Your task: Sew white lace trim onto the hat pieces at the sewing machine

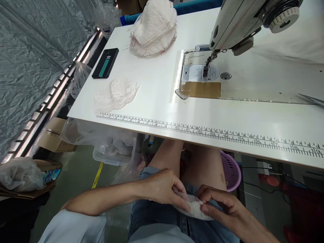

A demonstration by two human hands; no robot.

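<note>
Over my lap, below the table's front edge, a small piece of thin white fabric is held between both hands. My left hand pinches its left side with thumb and fingers. On the other side, my right hand grips the fabric's right edge between thumb and forefinger. Part of the cloth is hidden behind the fingers. Up on the white table, a lace piece with a scalloped edge lies flat near the left corner. Farther back sits a pile of white fabric pieces with frayed threads.
A sewing machine stands at the right, with scissors near the right edge. A black phone lies at the table's left. Below are a clear plastic bin, a purple basket and a cardboard box.
</note>
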